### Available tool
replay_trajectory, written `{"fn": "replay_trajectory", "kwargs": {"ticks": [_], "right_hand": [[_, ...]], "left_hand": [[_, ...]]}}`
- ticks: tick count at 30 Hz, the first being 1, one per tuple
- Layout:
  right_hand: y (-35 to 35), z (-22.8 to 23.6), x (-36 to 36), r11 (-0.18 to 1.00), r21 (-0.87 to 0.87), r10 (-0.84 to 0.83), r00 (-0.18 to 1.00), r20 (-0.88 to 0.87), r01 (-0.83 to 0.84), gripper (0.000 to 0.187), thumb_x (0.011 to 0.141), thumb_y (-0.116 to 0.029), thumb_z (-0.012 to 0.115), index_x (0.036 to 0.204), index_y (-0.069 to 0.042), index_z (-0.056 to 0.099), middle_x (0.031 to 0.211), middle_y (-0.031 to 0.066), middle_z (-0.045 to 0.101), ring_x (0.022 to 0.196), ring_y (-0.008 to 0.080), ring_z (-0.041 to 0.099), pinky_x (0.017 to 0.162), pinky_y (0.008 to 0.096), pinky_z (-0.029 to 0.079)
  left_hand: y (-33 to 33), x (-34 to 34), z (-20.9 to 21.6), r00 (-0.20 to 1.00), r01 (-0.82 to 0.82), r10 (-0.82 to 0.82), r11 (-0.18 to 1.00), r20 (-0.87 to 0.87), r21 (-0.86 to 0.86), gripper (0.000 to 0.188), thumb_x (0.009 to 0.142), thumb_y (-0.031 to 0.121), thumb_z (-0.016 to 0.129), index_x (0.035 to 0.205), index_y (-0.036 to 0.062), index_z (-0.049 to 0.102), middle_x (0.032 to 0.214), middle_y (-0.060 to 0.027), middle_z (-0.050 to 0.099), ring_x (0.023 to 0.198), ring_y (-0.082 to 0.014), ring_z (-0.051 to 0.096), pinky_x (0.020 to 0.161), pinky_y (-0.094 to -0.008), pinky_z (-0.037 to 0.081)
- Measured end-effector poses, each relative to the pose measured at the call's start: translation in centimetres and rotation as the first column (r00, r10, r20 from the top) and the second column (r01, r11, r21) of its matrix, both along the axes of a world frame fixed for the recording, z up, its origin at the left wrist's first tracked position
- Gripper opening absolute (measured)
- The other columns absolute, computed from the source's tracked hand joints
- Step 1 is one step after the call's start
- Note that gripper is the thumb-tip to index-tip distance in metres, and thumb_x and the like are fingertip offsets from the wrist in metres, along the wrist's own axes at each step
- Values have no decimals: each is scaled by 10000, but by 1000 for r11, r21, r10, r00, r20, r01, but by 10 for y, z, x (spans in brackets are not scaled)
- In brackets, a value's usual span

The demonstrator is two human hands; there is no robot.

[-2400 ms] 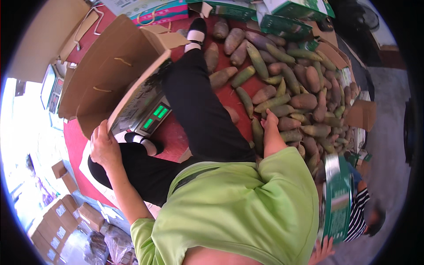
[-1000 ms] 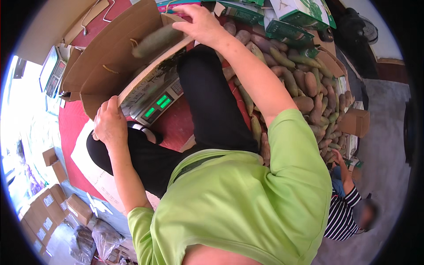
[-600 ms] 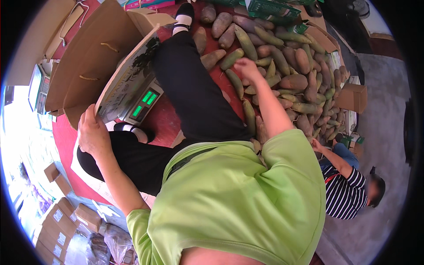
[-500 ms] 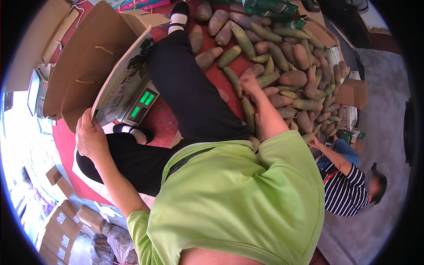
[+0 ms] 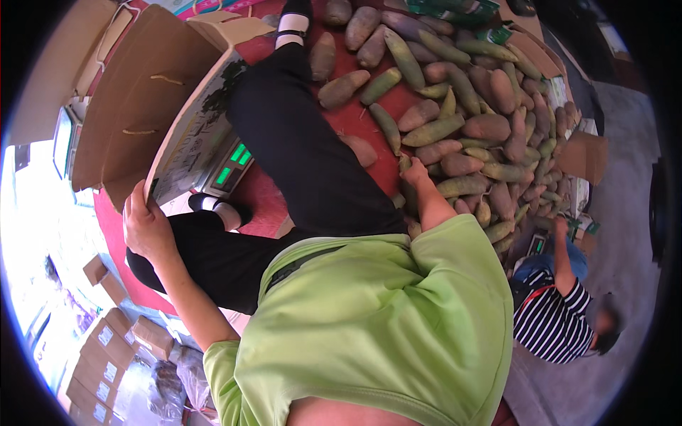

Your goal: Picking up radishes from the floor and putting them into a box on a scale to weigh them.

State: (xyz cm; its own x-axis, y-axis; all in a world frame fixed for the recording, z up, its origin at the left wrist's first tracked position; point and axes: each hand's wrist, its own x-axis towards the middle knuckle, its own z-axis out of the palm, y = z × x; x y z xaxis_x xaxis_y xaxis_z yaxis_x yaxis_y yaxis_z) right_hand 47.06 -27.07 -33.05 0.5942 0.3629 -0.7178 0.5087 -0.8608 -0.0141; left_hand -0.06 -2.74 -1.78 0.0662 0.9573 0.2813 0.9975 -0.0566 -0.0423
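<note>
The largest thing on my feed is the wearer's lime-green shirt (image 5: 376, 312). Next comes the heap of root vegetables (image 5: 486, 128), pinkish-brown and green, spread over a red floor covering (image 5: 266, 206) on the right-hand side. Across from it, I have an open cardboard box (image 5: 142, 92), its tan inside showing two rope handles and its near side printed. Between box and heap run the wearer's black trousers (image 5: 305, 142), one leg stretched forward. At lower right I see a co-worker in a striped shirt (image 5: 550, 316), one arm raised to the heap's edge. A scale (image 5: 231, 165) with lit green digits sits at the foot of the box's printed side, partly hidden.

Down at hand size, the left hand (image 5: 148, 226) pinches the box's near rim, thumb and fingers on either face. The right hand (image 5: 418, 174) is at the heap's near edge, fingers bent against the upper end of a green vegetable (image 5: 408, 195). That vegetable lies just below the fingertips, between hand and trousers; from here I cannot tell whether they grip it or only touch it.
</note>
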Motion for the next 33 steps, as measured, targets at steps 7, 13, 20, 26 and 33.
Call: {"fn": "replay_trajectory", "kwargs": {"ticks": [7,13,20,26,33], "right_hand": [[14,7,-13,981,-102,163,986,-26,-165,827,667,-277,781,1370,-116,374,1319,176,482,1222,341,468,1026,427,388],[11,-4,-39,960,-94,271,961,51,-265,614,703,-256,732,1242,-137,461,1171,179,568,1138,344,523,947,475,432],[18,30,-58,932,56,357,934,13,-358,479,698,-129,730,1128,-138,520,1163,109,573,1129,310,520,916,474,452],[29,61,-39,864,437,251,966,58,-250,614,629,-72,771,1197,-97,539,1143,122,582,1102,324,524,910,413,450],[119,117,-25,411,911,165,982,-88,13,559,672,-2,744,1193,-20,541,1167,158,562,1073,284,549,927,343,424]], "left_hand": [[0,-1,0,999,43,-42,998,-34,51,268,799,86,592,1046,176,642,965,-22,663,889,-250,642,714,-365,517],[1,6,5,999,38,-37,998,-19,50,267,778,71,598,1017,180,646,939,-15,660,881,-236,640,703,-355,514],[1,2,7,998,60,-59,996,-19,62,288,725,46,607,994,145,639,924,-29,658,866,-235,641,714,-361,518],[0,-2,7,994,110,-110,991,1,82,255,707,57,607,951,129,623,909,-20,655,862,-222,642,720,-363,511],[-3,-5,10,991,133,-133,988,3,77,220,727,80,609,943,122,614,897,-23,648,867,-211,635,730,-354,505]]}}
